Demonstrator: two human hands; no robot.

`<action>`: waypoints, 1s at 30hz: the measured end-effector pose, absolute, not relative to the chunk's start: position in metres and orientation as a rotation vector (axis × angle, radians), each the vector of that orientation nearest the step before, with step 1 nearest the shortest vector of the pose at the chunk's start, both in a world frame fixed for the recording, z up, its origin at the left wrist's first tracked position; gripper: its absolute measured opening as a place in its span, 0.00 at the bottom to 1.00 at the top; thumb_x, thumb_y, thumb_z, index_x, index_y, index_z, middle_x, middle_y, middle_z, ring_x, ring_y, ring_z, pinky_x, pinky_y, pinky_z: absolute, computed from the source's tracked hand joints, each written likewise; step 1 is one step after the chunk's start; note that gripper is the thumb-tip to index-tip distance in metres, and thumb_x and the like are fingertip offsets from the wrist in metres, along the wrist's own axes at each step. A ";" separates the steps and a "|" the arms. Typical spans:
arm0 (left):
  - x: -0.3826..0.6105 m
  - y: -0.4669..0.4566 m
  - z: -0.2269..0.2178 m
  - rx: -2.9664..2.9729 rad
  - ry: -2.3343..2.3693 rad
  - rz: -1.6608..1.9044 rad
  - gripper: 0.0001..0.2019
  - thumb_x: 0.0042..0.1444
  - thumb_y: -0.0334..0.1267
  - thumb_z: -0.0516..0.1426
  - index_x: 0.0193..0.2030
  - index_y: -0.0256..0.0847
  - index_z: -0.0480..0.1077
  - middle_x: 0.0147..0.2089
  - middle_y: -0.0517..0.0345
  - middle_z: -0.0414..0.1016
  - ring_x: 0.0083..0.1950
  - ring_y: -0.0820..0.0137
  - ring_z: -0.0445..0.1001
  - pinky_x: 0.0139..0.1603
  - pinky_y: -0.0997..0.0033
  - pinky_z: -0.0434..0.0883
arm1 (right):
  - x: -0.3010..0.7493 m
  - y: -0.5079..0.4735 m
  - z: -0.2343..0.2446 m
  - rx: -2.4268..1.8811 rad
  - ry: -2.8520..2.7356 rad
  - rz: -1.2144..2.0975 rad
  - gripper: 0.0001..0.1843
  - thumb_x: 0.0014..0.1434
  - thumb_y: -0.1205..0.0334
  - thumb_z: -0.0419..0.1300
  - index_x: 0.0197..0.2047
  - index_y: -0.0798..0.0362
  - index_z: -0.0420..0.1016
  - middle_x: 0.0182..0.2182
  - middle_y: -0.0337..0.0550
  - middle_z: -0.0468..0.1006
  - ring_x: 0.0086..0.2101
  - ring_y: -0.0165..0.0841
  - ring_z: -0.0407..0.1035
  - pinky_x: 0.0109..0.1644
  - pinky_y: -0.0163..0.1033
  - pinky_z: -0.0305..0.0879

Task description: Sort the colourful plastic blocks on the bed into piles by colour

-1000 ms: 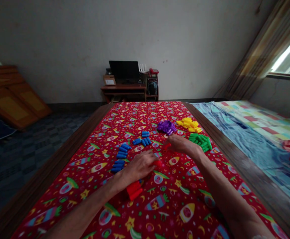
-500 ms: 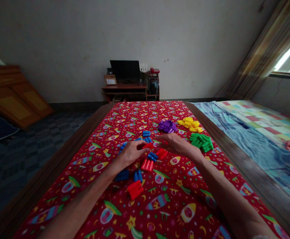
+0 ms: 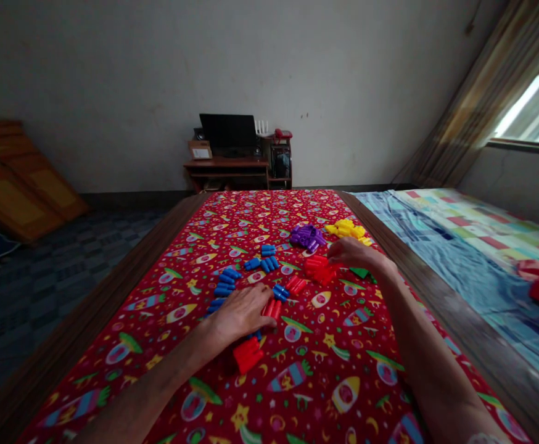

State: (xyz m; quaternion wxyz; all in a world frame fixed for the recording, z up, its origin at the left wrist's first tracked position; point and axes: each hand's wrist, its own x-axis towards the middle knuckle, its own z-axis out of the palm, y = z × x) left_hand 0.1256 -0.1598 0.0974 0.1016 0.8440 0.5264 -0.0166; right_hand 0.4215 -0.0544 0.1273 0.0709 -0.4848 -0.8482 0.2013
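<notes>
Since the frame half a second earlier, the right hand (image 3: 355,251) has shifted rightward, to the near right of the purple plastic pile (image 3: 307,237), and the left hand (image 3: 242,311) has drawn back toward the wearer. Red plastic pieces: short, tube-like bodies, lying side by side in small sets. One red cluster (image 3: 318,269) lies just on the near side of the purple plastic pile, partly under the right hand; a red pair (image 3: 296,284), a middle red set (image 3: 273,309) and a near red set (image 3: 248,355) follow in a line from the pile toward the wearer. Blue plastic pieces (image 3: 226,285), narrowed at one end, form a curve left of the pile. Left hand: palm down, thumb and forefinger apart about the middle red set; whether it grips cannot be told. Right hand: fingers bent downward at the red cluster; the fingertips are hidden, so its grip cannot be told. Green plastic pieces (image 3: 361,271) show partly beneath it; yellow plastic pieces (image 3: 346,229) lie right of the pile. Patterned tablecloth (image 3: 292,404) stretches beyond the pile to the far edge; of the dark wooden borders (image 3: 135,265), the right one runs closer to the pile.
</notes>
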 end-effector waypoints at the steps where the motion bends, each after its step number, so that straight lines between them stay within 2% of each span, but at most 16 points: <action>1: 0.127 -0.161 0.095 2.512 1.540 -0.057 0.19 0.54 0.43 0.61 0.52 0.41 0.71 0.54 0.47 0.74 0.56 0.54 0.72 0.53 0.60 0.69 | 0.424 -0.052 0.124 -1.480 -2.542 0.653 0.08 0.52 0.70 0.58 0.25 0.57 0.77 0.18 0.34 0.68 0.21 0.24 0.58 0.27 0.31 0.49; 4: 0.125 -0.159 0.091 2.534 1.448 -0.002 0.17 0.56 0.41 0.60 0.52 0.42 0.71 0.52 0.50 0.76 0.54 0.58 0.74 0.54 0.62 0.69 | 0.421 -0.049 0.119 -1.484 -2.468 0.682 0.07 0.51 0.69 0.58 0.30 0.58 0.79 0.22 0.37 0.74 0.23 0.26 0.62 0.28 0.31 0.54; 7: 0.124 -0.150 0.098 2.523 1.350 0.181 0.16 0.55 0.43 0.61 0.50 0.43 0.72 0.49 0.53 0.77 0.52 0.60 0.75 0.54 0.64 0.70 | 0.415 -0.049 0.115 -1.422 -2.405 0.540 0.10 0.48 0.70 0.59 0.34 0.58 0.81 0.27 0.41 0.78 0.27 0.29 0.66 0.32 0.31 0.58; 12: 0.141 -0.129 0.102 2.505 1.307 0.567 0.19 0.56 0.41 0.60 0.55 0.44 0.69 0.49 0.55 0.76 0.49 0.64 0.76 0.52 0.66 0.72 | 0.410 -0.049 0.108 -1.321 -2.330 0.434 0.15 0.48 0.76 0.54 0.34 0.58 0.81 0.27 0.42 0.78 0.27 0.28 0.66 0.32 0.31 0.56; 17: 0.163 -0.120 0.078 2.573 1.348 0.430 0.18 0.59 0.41 0.59 0.56 0.40 0.68 0.54 0.48 0.74 0.55 0.59 0.74 0.56 0.61 0.70 | 0.408 -0.052 0.112 -1.270 -2.296 0.307 0.11 0.53 0.73 0.53 0.28 0.59 0.78 0.21 0.39 0.72 0.24 0.26 0.60 0.29 0.31 0.51; 23: 0.182 -0.110 0.052 2.634 1.154 0.496 0.21 0.64 0.41 0.53 0.62 0.39 0.62 0.60 0.44 0.69 0.60 0.58 0.69 0.61 0.58 0.67 | 0.403 -0.058 0.124 -1.349 -2.349 0.237 0.11 0.59 0.68 0.54 0.31 0.58 0.77 0.22 0.41 0.72 0.23 0.27 0.57 0.30 0.34 0.48; 30: 0.199 -0.101 0.052 2.578 1.167 0.574 0.24 0.64 0.35 0.51 0.67 0.39 0.57 0.67 0.45 0.63 0.67 0.59 0.62 0.67 0.57 0.61 | 0.396 -0.067 0.129 -1.318 -2.460 0.252 0.10 0.57 0.72 0.53 0.28 0.58 0.74 0.22 0.39 0.68 0.23 0.25 0.55 0.29 0.34 0.45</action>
